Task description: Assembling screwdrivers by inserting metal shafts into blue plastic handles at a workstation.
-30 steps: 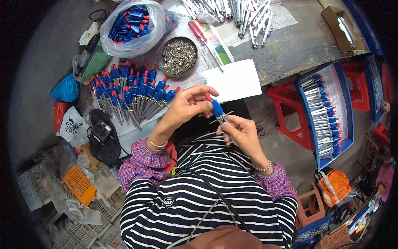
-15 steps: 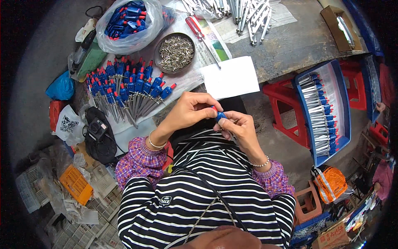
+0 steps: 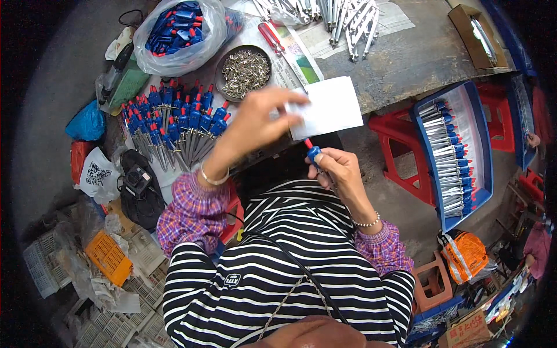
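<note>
In my right hand (image 3: 339,171) is a metal rod with a blue, red-tipped handle (image 3: 314,153). The fingers wrap round it, the red tip points up and away, and the palm hides much of the rod. My left hand (image 3: 261,123) hovers by the near side of the bowl of small screws (image 3: 246,71), apart from the rod. Its fingers are slightly blurred by motion, spread, and nothing shows between them. A white sheet of paper (image 3: 333,109) lies just beyond both hands on the table edge.
Left on the table lies a pile of similar blue-handled rods (image 3: 174,124). Behind it stands a clear bag of blue parts (image 3: 180,37). A red-handled screwdriver (image 3: 271,36) and bare metal rods (image 3: 362,29) lie farther back. A blue tray (image 3: 484,168) of rods rests on red stools (image 3: 406,165) at right.
My left hand has let go of the blue handle and moved left and up toward the screw bowl. My right hand keeps the rod, now turned with its red tip upward.
</note>
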A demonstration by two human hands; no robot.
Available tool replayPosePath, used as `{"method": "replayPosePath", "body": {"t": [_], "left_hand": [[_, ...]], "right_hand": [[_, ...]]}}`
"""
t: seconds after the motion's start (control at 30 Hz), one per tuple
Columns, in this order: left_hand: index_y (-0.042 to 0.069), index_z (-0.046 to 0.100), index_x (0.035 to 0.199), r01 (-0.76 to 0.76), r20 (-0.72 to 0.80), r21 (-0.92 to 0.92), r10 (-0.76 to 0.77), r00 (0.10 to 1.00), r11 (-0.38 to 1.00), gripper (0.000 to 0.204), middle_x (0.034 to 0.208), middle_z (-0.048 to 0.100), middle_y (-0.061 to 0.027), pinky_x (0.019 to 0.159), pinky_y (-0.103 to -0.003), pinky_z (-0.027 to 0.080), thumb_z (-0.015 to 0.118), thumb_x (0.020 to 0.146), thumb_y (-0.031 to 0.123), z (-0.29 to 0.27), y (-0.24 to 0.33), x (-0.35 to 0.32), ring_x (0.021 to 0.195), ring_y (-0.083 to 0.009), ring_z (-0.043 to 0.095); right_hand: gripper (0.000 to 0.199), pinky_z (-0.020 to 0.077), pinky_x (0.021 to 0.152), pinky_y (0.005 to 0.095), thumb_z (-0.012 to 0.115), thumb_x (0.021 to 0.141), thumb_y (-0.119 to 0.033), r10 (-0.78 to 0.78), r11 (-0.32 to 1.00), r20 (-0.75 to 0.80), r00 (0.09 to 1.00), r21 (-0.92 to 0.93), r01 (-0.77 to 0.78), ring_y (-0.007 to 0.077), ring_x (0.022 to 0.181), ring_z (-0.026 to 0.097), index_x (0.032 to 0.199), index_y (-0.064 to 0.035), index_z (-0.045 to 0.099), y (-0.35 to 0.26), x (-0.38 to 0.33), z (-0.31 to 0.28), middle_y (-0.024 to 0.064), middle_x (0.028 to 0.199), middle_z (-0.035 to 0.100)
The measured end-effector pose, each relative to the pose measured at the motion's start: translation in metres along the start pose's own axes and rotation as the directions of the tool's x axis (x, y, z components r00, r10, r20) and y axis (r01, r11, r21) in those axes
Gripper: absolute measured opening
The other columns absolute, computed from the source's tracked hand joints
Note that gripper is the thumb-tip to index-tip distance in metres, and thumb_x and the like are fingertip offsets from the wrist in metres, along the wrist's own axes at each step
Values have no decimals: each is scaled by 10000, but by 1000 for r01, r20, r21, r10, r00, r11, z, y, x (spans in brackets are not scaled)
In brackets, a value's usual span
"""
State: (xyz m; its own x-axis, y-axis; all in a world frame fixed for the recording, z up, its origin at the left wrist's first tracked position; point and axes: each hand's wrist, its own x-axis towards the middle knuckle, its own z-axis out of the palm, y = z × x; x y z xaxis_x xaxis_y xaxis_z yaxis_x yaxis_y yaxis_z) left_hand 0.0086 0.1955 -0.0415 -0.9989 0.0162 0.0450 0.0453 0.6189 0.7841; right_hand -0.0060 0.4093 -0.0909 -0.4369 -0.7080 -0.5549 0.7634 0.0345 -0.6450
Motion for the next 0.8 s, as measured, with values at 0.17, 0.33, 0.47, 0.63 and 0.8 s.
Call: {"method": "replayPosePath", "body": {"t": [0.17, 0.33, 0.47, 0.63, 0.8], "left_hand": [[55, 621, 1011, -169, -105, 628, 298, 949, 760, 351, 989, 616, -91, 780, -338, 476, 533, 695, -71, -15, -37, 55, 915, -257, 570], [60, 617, 944, -110, -40, 745, 208, 977, 658, 316, 938, 613, -66, 796, -353, 449, 513, 678, -76, -3, -51, 68, 918, -272, 542], [58, 605, 917, -184, 21, 795, 277, 961, 578, 280, 880, 606, -59, 751, -355, 450, 528, 674, -56, -6, -55, 72, 875, -253, 549], [49, 580, 917, -339, 18, 702, 460, 888, 626, 282, 860, 577, -76, 718, -355, 464, 518, 669, -72, -6, -32, 74, 827, -263, 558], [46, 558, 967, -354, 133, 566, 341, 931, 745, 316, 832, 552, -104, 697, -363, 474, 500, 683, -79, 10, -17, 72, 786, -294, 567]], "right_hand": [[220, 357, 445, 168, 549, 897, -162, -35, 999, -31, 999, -16, 35, 53, 495, 472, 958, 42, 607, 5, 10, -12, 64, 713, 615], [233, 431, 513, 178, 549, 894, -126, -49, 998, -15, 999, -45, 49, 52, 569, 515, 1048, 48, 570, 6, 12, -14, 84, 808, 647], [235, 446, 525, 184, 547, 892, -116, -42, 994, -27, 999, -104, 39, 52, 573, 521, 1062, 45, 563, 4, 14, -15, 92, 832, 655], [236, 447, 524, 186, 545, 892, -114, -90, 985, -30, 996, -148, 85, 50, 572, 523, 1065, 46, 563, 6, 13, -18, 91, 833, 659], [229, 452, 527, 187, 544, 893, -115, -118, 983, -53, 992, -147, 109, 52, 573, 526, 1061, 39, 567, 7, 16, -15, 84, 833, 657]]}}
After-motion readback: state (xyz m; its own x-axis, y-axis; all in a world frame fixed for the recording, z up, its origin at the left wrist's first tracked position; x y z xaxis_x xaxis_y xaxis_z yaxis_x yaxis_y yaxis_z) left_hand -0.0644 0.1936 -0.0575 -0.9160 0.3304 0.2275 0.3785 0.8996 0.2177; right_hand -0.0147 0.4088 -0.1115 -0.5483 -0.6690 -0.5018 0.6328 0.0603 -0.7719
